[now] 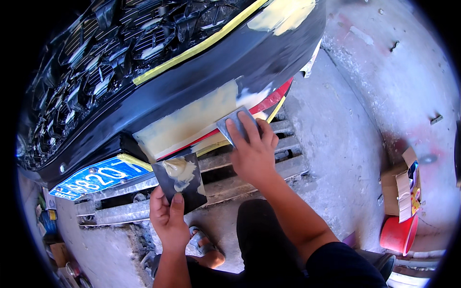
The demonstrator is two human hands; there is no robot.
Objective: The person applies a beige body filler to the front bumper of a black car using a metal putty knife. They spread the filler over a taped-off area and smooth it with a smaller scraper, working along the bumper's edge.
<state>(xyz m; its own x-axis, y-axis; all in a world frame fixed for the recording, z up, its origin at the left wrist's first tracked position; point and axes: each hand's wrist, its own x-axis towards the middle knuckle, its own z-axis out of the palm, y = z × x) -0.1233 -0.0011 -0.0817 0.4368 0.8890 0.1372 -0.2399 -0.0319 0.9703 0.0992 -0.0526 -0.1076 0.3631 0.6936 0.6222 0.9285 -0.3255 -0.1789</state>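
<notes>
My left hand (168,218) grips a dark, square putty board (194,194) by its lower edge, thumb on top. A lump of cream-coloured putty (178,172) sits on the board's upper part. With its fingers spread over the flat back, my right hand (253,150) holds a grey putty spreader (224,126) against the lower part of a black car bumper (192,89). Just left of the spreader, a smooth cream putty patch (185,117) covers the bumper. A red strip (273,100) runs along beneath it.
Yellow masking tape (201,47) borders the black grille (110,53). Another putty patch (283,15) lies higher on the bumper. A blue number plate (98,177) is at left. Floor grating (230,188) runs below. A cardboard box (394,192) and red bucket (396,235) stand right.
</notes>
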